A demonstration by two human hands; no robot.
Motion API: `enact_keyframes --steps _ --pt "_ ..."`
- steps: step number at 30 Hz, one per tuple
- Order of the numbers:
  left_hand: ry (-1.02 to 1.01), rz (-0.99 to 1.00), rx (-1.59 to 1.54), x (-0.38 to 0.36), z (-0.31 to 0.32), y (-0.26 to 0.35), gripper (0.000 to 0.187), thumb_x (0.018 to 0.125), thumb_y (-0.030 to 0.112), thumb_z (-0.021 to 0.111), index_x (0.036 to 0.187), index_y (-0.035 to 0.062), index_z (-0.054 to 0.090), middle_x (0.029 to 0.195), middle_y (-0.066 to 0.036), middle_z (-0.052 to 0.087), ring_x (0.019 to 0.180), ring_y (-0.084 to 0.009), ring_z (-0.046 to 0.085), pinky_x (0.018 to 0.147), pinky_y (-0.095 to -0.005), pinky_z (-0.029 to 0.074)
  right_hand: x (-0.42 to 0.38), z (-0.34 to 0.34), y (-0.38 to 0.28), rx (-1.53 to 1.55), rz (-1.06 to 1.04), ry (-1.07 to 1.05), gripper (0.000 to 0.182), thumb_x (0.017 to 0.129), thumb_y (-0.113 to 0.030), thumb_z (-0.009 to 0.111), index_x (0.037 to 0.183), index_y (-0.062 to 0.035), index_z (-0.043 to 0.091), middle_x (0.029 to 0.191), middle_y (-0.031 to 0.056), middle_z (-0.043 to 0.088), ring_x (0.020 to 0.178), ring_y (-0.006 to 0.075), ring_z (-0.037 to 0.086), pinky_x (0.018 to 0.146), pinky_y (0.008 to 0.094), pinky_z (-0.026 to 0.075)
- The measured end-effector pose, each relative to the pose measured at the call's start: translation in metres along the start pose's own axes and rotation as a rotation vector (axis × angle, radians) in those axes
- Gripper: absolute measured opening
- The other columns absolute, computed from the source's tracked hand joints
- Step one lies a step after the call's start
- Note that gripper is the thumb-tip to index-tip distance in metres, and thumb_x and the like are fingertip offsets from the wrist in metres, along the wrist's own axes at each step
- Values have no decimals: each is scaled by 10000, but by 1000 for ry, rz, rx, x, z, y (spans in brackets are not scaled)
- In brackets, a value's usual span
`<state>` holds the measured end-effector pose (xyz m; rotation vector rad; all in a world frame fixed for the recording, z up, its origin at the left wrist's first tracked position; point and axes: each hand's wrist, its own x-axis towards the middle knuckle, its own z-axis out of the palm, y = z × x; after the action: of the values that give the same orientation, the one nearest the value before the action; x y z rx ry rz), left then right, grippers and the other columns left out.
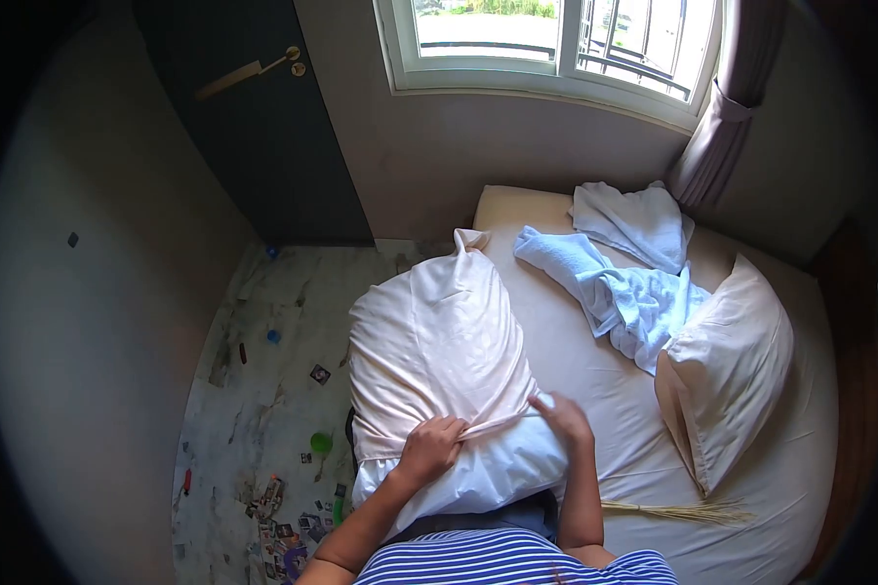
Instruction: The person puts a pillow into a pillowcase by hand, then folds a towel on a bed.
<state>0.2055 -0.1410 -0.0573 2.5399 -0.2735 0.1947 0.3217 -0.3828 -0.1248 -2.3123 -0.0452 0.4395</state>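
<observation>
A white pillow (488, 463) lies across my lap at the bed's near edge, partly inside a pale pink pillowcase (439, 341). My left hand (433, 448) is closed on the hem of the case, near the middle of its opening. At the right corner of that opening is my right hand (564, 417), slightly blurred, its fingers apart beside the cloth. The case's far end rises in a loose, gathered corner. The pillow's inner part is hidden by the fabric.
The bed (615, 419) holds another cased pillow (737, 370), a light blue towel (615, 288), a whitish towel (634, 224) and a straw bundle (688, 510). Scattered on the floor (263, 390) are small items, including a green round object (322, 443). A dark door (254, 127) stands behind.
</observation>
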Motion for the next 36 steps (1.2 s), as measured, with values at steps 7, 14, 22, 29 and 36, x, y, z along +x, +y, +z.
enact_keyframes --steps 7,14,22,29,36 --pt "622 -343 -508 -48 38 -53 225 944 203 440 922 -3 528 822 -163 569 777 -331 576 741 -355 459 -23 1 -148 487 -524 -11 401 730 -280 762 933 19 590 830 131 663 740 250 652 688 347 500" --pt "548 -567 -1541 -30 29 -1 255 928 227 470 1045 2 500 973 -140 549 909 -281 553 831 -343 440 -115 -57 -270 -147 -1002 290 390 723 -335 730 926 -33 587 727 85 590 688 257 591 636 363 441" --pt "1030 103 -1099 0 -46 4 398 903 255 516 1213 11 457 1174 -112 509 1089 -217 510 949 -327 408 -107 -1 -242 -678 -872 42 257 750 -178 612 954 -26 579 785 68 583 749 220 583 676 345 440" --pt "470 -608 -421 -29 -52 -100 432 814 258 688 1107 -8 516 960 -153 643 843 -248 637 752 -336 496 -111 99 -205 -567 -1181 106 115 727 -106 562 822 -49 531 736 88 567 780 199 596 616 326 483" --pt "510 -620 -264 -97 -40 -123 251 962 243 454 943 15 557 793 -77 617 697 -172 584 641 -299 466 -103 39 -223 -499 -1140 -458 461 711 -212 690 1133 -89 549 1116 89 574 1065 271 531 883 386 423"
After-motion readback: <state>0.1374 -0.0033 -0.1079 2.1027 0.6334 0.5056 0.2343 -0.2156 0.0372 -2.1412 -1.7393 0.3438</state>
